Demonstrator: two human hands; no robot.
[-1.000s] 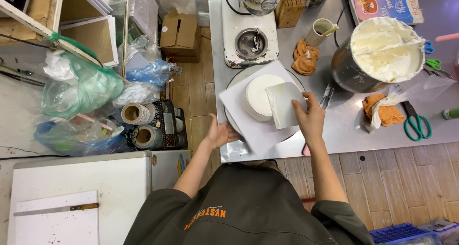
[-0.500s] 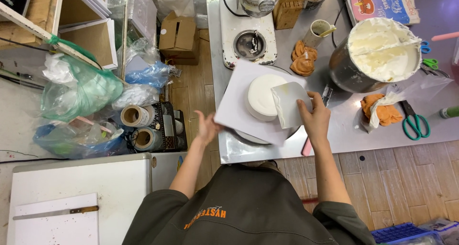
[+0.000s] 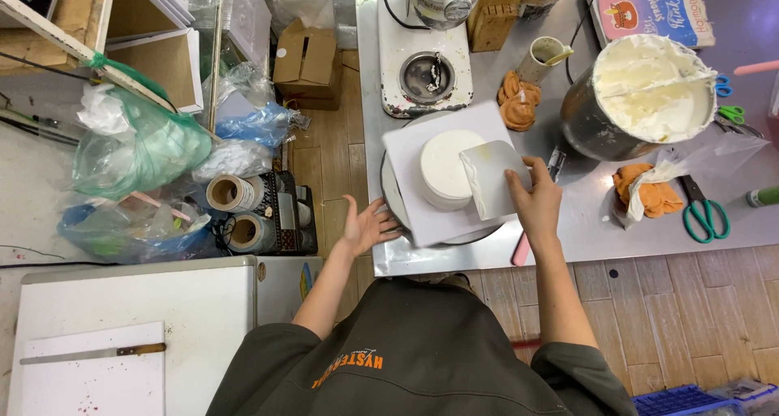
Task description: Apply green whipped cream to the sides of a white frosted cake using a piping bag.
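In the head view, the right hand (image 3: pixel 535 201) has its fingers pressed onto a white flat plastic scraper (image 3: pixel 493 178), whose far edge meets the side of the small round white-iced cake (image 3: pixel 445 168) just left of that hand; the cake sits on a square white board (image 3: pixel 430 213) atop a round turntable (image 3: pixel 388 190) on the steel worktop (image 3: pixel 584 221). The left hand (image 3: pixel 365 225) is spread wide, fingers apart and holding nothing, its fingertips at the turntable's rim (contact is hard to judge). Beyond the right hand stands a large metal bowl of white cream (image 3: pixel 649 91), with green-handled scissors (image 3: pixel 702 213) to its right.
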